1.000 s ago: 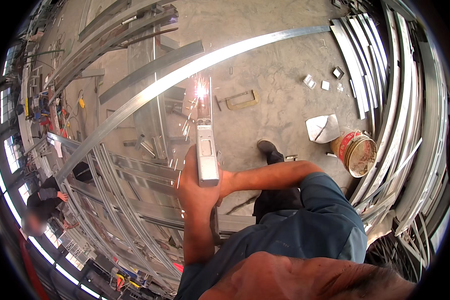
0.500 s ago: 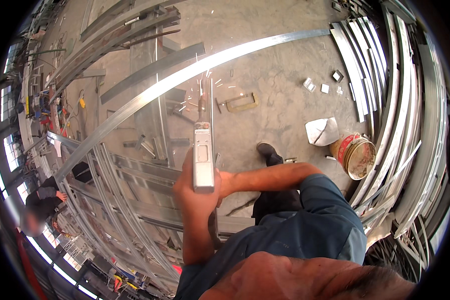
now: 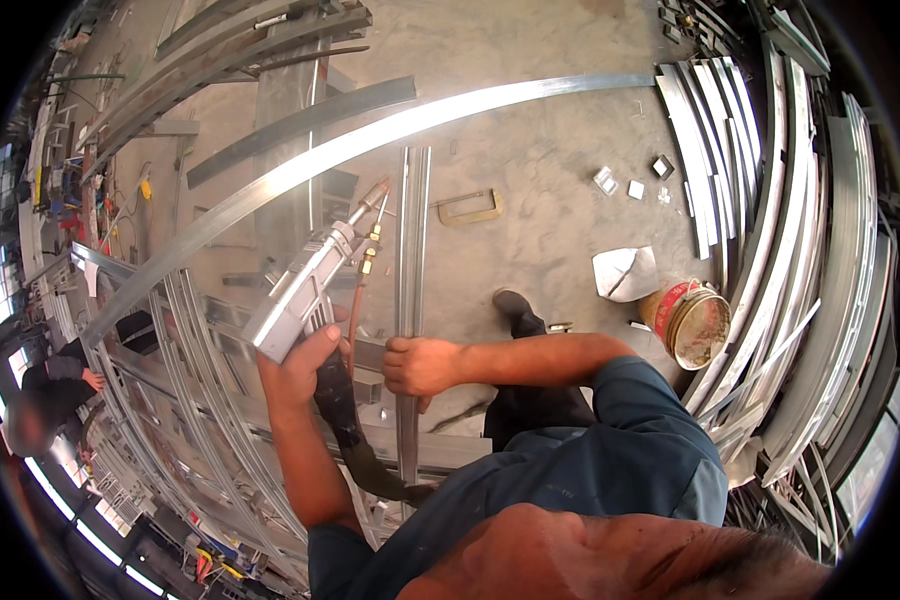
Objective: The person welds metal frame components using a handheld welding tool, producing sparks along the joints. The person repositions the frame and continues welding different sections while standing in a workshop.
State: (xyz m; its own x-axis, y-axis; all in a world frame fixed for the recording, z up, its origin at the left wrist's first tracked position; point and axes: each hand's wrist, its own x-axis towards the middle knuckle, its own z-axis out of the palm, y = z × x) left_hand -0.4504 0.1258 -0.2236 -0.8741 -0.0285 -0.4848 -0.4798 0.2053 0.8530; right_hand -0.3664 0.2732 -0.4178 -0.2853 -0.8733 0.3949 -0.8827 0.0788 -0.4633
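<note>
A silver handheld welding gun point(image 3: 300, 285) with a copper-coloured tip and a brass fitting is in my left hand point(image 3: 308, 368). It slants up and to the right, its tip beside an upright metal profile. From the grip a dark sleeved hose point(image 3: 345, 420) runs down toward my body. My right hand point(image 3: 420, 367) is closed round that grooved metal profile point(image 3: 411, 250), below its middle. The profile's far end stops near a long, shiny metal bar point(image 3: 370, 140) that crosses the view; whether they touch, I cannot tell.
A C-clamp point(image 3: 485, 208) lies on the floor right of the profile. Farther right are a bent pale sheet point(image 3: 625, 272), a dirty bucket point(image 3: 698, 335) and stacked metal lengths point(image 3: 710, 150). More bars form a rack at left, where another person point(image 3: 55, 390) works.
The welding gun has swung left and tilted away from the profile with my left hand. Bright sparks near its tip are gone. My right hand, partly hidden before, now shows on the profile.
</note>
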